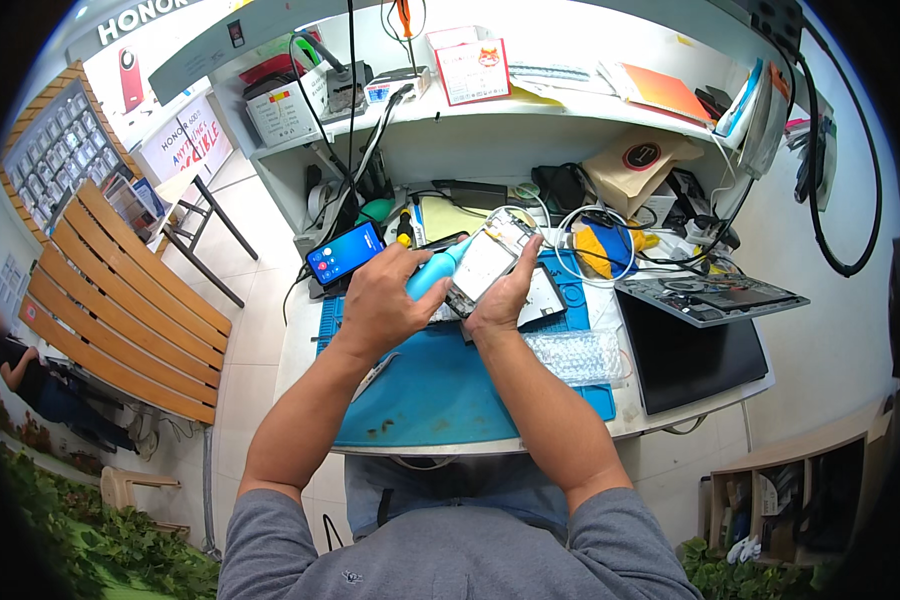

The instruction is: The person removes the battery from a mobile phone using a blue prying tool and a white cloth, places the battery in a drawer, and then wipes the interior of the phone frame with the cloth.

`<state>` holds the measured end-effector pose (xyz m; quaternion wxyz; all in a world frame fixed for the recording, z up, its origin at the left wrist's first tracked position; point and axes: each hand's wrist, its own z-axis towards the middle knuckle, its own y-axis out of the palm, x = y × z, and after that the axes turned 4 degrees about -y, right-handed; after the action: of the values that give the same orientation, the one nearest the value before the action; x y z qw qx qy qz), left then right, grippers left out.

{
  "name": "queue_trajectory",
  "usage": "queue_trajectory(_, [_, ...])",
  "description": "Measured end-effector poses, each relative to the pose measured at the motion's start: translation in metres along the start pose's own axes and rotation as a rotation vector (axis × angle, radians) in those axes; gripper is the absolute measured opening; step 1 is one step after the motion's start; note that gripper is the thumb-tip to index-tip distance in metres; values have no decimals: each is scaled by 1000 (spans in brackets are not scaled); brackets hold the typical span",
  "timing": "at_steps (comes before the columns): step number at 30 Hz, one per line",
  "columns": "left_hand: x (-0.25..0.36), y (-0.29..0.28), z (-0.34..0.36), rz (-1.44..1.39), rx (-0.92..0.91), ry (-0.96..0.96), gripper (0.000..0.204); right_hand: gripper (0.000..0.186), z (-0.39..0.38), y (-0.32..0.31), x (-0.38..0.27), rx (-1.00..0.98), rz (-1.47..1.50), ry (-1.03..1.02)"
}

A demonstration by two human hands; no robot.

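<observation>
My left hand point(385, 298) is closed round a thick light-blue tool point(436, 274) with a tapered tip; its exact kind is unclear. The tip points up and right, to the edge of an opened phone point(483, 266) with a silvery-white inside and exposed parts at its top end. My right hand point(508, 290) grips that phone from the right and below, thumb along its side, tilted above the mat. Beneath both hands, another dark-framed flat part point(542, 298) with a pale face lies on the blue work mat point(440, 385). Left of my left hand rests a lit smartphone point(344, 252).
Bubble wrap point(578, 357) lies right of the mat, beside a black-screened laptop point(692, 350) with an opened device on its upper edge. Cables, a yellow-and-blue bundle point(605, 250) and a paper bag point(638, 165) crowd the back. Tweezers point(375, 375) lie near my left forearm.
</observation>
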<state>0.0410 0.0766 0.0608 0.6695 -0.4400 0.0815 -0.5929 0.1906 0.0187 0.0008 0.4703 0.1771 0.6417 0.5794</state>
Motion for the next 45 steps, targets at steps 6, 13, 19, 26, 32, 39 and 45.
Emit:
queue_trajectory(6, [2, 1, 3, 11, 9, 62, 38, 69, -1, -1, 1, 10, -8, 4])
queue_trajectory(13, [4, -3, 3, 47, 7, 93, 37, 69, 0, -2, 2, 4, -9, 14])
queue_trajectory(19, [3, -10, 0, 37, -9, 90, 35, 75, -3, 7, -3, 45, -17, 43])
queue_trajectory(26, [2, -18, -3, 44, -29, 100, 34, 77, -1, 0, -1, 18, -23, 73])
queue_trajectory(32, [3, -30, -10, 48, -87, 36, 34, 76, 4, -2, -1, 46, -35, 72])
queue_trajectory(39, [-2, -37, -20, 34, -87, 45, 34, 79, 7, -6, -1, 36, -16, 105])
queue_trajectory(45, [-10, -49, -40, -47, -170, -126, 36, 81, 11, -5, -6, 51, -48, 113])
